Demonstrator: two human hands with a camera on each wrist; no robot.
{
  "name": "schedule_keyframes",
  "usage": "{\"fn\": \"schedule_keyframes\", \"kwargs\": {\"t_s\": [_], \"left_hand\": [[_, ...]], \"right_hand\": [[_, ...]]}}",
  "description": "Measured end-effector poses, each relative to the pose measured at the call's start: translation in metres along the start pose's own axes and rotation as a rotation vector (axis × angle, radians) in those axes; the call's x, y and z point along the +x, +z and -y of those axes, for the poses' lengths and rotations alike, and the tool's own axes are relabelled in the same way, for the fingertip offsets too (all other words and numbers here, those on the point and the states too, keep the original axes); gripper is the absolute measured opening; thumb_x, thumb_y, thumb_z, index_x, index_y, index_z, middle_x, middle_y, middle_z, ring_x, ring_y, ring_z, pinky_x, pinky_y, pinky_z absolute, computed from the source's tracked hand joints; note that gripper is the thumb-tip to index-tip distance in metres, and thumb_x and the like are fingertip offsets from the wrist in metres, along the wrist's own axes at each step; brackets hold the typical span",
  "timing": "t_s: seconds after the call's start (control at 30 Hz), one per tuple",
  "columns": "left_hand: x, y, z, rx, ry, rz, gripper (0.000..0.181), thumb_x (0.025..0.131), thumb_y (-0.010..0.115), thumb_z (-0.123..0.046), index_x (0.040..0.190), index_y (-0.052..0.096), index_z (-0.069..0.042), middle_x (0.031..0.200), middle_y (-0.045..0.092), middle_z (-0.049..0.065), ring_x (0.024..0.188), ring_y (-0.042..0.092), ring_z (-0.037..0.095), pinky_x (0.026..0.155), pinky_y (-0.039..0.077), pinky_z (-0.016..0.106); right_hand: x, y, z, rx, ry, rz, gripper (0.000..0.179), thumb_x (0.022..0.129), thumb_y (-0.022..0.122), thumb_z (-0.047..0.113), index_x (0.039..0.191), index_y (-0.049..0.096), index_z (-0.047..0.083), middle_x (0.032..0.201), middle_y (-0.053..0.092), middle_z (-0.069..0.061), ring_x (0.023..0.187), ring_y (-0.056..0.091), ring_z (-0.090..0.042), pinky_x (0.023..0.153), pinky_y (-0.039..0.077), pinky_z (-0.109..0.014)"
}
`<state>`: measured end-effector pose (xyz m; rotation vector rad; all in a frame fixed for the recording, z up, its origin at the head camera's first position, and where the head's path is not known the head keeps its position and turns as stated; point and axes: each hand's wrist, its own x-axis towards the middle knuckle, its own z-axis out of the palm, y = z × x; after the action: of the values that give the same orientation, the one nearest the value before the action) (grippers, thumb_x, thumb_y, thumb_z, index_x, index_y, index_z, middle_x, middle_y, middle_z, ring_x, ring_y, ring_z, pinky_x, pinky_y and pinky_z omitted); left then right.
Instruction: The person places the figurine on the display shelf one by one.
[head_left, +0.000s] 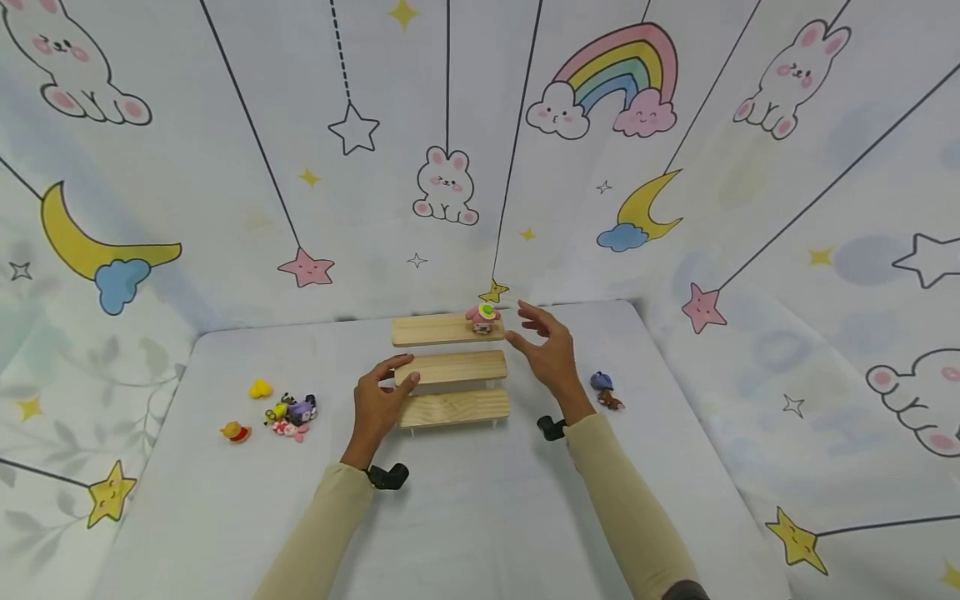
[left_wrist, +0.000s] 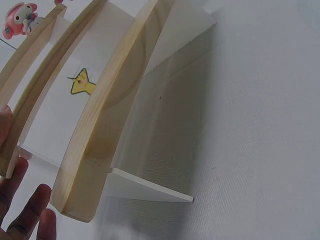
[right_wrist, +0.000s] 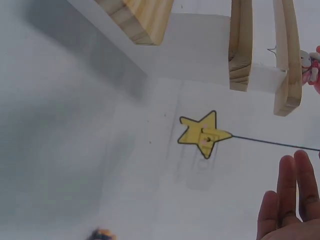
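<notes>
A three-tier display stand with pale wooden planks [head_left: 453, 408] and white side supports [left_wrist: 145, 187] stands on the table. My left hand [head_left: 377, 406] grips the left end of the middle plank [head_left: 457, 367], thumb and index finger at its edges. On the right part of the top plank [head_left: 427, 330] sits a pink-hooded figurine [head_left: 482, 318] with a yellow-green and white piece on its head; it shows pink and white in the left wrist view. My right hand [head_left: 551, 350], fingers spread and holding nothing, hovers just right of the top plank, apart from the figurine.
Several small figurines [head_left: 292, 412] lie in a cluster left of the stand, near a yellow piece [head_left: 260, 389] and a red-and-yellow figurine [head_left: 236, 432]. To the right lie a blue figurine [head_left: 602, 382] and a brown one [head_left: 611, 401]. A printed cloth backdrop [head_left: 375, 225] rises behind.
</notes>
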<state>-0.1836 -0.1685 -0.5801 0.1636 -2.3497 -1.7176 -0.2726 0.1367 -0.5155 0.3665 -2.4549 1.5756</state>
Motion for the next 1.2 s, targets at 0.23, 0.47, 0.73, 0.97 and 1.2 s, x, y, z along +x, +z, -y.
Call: {"fn": "schedule_keyframes", "kwargs": {"t_s": [0.23,0.47,0.73,0.97,1.2], "left_hand": [[0.0,0.001,0.002,-0.001,0.001,-0.001,0.042,0.093,0.082,-0.043,0.132,0.076,-0.028,0.143,0.07,0.001,0.127,0.062,0.028,0.092,0.051,0.038],[0.0,0.002,0.003,-0.003,0.008,-0.003,0.042,0.094,0.082,-0.042,0.132,0.076,-0.027,0.143,0.07,0.002,0.126,0.062,0.028,0.094,0.052,0.042],[-0.002,0.0,-0.001,-0.013,-0.005,-0.004,0.042,0.093,0.083,-0.043,0.132,0.077,-0.028,0.143,0.07,0.001,0.126,0.061,0.029,0.094,0.051,0.042],[-0.001,0.0,-0.001,-0.011,-0.017,0.001,0.042,0.093,0.083,-0.045,0.131,0.077,-0.03,0.143,0.07,0.001,0.126,0.061,0.028,0.093,0.051,0.039],[0.0,0.0,-0.001,-0.013,-0.019,-0.003,0.04,0.093,0.083,-0.044,0.13,0.077,-0.03,0.142,0.07,0.0,0.125,0.061,0.028,0.093,0.051,0.038]], "right_hand": [[-0.006,-0.007,-0.015,-0.031,0.063,-0.056,0.06,0.094,0.082,0.04,0.15,0.062,0.027,0.145,0.068,-0.005,0.127,0.065,-0.029,0.113,0.043,-0.056],[-0.012,-0.012,-0.026,-0.032,0.129,-0.119,0.055,0.094,0.083,0.035,0.146,0.065,0.032,0.141,0.069,-0.003,0.125,0.065,-0.027,0.113,0.044,-0.054],[-0.018,-0.016,-0.038,-0.034,0.173,-0.168,0.053,0.095,0.082,0.035,0.145,0.065,0.028,0.14,0.069,-0.004,0.127,0.064,-0.028,0.114,0.044,-0.056],[-0.02,-0.022,-0.054,-0.042,0.159,-0.253,0.05,0.094,0.083,0.032,0.141,0.069,0.025,0.136,0.071,-0.006,0.123,0.066,-0.029,0.109,0.045,-0.051],[-0.024,-0.029,-0.066,0.002,0.162,-0.286,0.048,0.094,0.084,0.025,0.139,0.07,0.017,0.136,0.07,-0.013,0.125,0.064,-0.035,0.11,0.042,-0.059]]}}
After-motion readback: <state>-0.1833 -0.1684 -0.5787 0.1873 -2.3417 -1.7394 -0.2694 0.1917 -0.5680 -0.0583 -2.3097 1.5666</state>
